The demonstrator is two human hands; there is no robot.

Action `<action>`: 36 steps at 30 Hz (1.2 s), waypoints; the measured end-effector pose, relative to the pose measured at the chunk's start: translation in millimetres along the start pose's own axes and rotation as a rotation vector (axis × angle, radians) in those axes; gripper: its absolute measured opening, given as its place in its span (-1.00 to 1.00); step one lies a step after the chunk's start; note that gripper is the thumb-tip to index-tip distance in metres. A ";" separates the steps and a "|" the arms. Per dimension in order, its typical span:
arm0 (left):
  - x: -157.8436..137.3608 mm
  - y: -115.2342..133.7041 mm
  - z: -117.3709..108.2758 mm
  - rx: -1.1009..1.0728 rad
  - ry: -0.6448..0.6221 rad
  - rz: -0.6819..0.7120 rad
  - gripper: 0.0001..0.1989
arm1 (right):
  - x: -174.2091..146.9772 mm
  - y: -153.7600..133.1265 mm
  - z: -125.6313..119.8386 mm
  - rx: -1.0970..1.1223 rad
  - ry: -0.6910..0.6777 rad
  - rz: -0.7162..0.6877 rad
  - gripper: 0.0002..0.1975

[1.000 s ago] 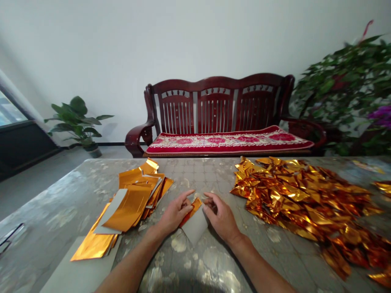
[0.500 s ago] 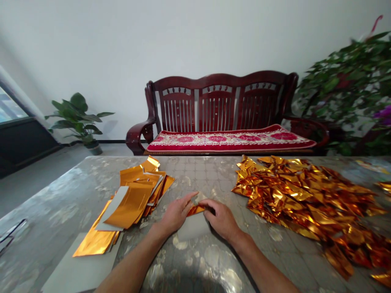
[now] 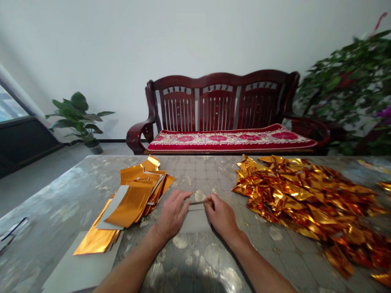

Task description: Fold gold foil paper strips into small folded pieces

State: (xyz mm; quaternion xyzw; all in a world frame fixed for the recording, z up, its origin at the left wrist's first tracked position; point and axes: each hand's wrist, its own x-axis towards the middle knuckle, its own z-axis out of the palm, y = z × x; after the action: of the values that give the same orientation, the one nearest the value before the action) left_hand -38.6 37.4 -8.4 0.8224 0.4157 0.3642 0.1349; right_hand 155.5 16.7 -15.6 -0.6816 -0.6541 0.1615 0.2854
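Observation:
In front of me lies a sheet of foil paper (image 3: 195, 223), its plain grey back facing up and a narrow fold running along its far edge. My right hand (image 3: 222, 215) pinches the right end of that fold between thumb and fingers. At the left end, my left hand (image 3: 174, 212) has its thumb against the sheet, with the index finger stretched above it; its grip is partly hidden. To the left sits a loose stack of gold foil sheets (image 3: 131, 203), some showing grey backs. On the right spreads a large heap of folded gold foil pieces (image 3: 293, 195).
A grey board or sheet (image 3: 82, 266) lies under the stack's near end. Dark-framed glasses (image 3: 12, 234) seem to rest at the table's left side. Beyond the patterned table (image 3: 201, 167) stand a wooden bench (image 3: 214, 106) and potted plants (image 3: 80, 118).
The orange foil side that showed between my hands is now out of sight; a narrow grey folded strip shows there instead. My left fingers have shifted slightly left.

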 end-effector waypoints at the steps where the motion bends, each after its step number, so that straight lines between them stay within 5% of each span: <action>1: -3.7 2.0 -2.8 -0.005 -0.028 0.073 -0.70 | 0.8 1.0 -0.7 -0.015 0.002 0.020 -0.86; 5: -14.4 11.0 -5.5 0.089 -0.244 0.225 -0.73 | 2.9 4.4 -0.5 -0.055 0.015 0.038 -0.86; 14: -13.2 19.1 1.4 0.342 -0.406 0.152 -0.72 | 0.8 13.0 -13.8 -0.025 0.099 -0.034 -0.82; 19: -10.8 16.8 -2.8 0.285 -0.408 0.138 -0.71 | -3.2 22.2 -38.5 0.096 -0.286 -0.338 -0.84; 24: -6.8 24.6 -12.8 0.314 -0.476 0.133 -0.73 | -9.7 19.9 -46.6 -0.034 -0.346 -0.472 -0.74; 30: -7.6 22.8 -21.6 0.245 -0.549 0.146 -0.48 | -9.3 18.6 -37.0 -0.058 -0.264 -0.464 -0.89; 36: -9.0 12.7 -18.5 0.138 -0.503 0.080 -0.70 | -7.2 21.6 -34.3 0.050 -0.220 -0.342 -0.90</action>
State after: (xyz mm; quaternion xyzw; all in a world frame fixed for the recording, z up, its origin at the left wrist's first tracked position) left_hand -47.8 21.1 6.8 0.9101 0.3600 0.1242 0.1632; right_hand 192.5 3.8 -2.8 -0.5317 -0.7833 0.2001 0.2522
